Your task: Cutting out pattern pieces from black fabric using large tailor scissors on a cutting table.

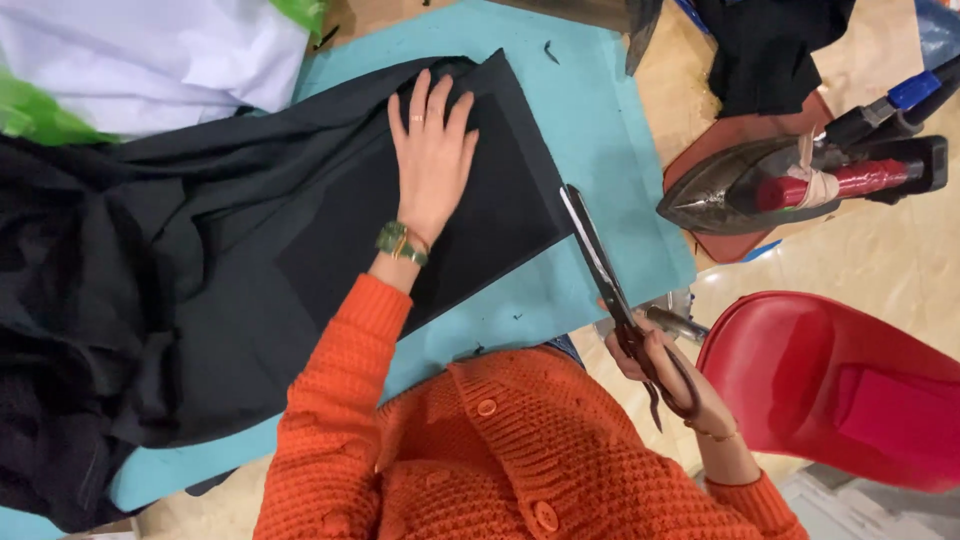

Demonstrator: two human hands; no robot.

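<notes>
Your left hand (432, 150) lay flat, fingers spread, on the black fabric (300, 240); your right hand (665, 375) gripped the scissors (610, 290).

A single head-worn camera is looking almost straight down from close above, taking in the person's own chest, the teal-covered table (600, 130) just ahead, and a strip of floor lying to the right.

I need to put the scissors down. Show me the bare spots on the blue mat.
Bare blue mat lies between the black cloth under the left hand and the iron; another strip runs along the near edge by the orange sleeve. The right hand holds the scissors. The left side is crowded with cloth.
</notes>
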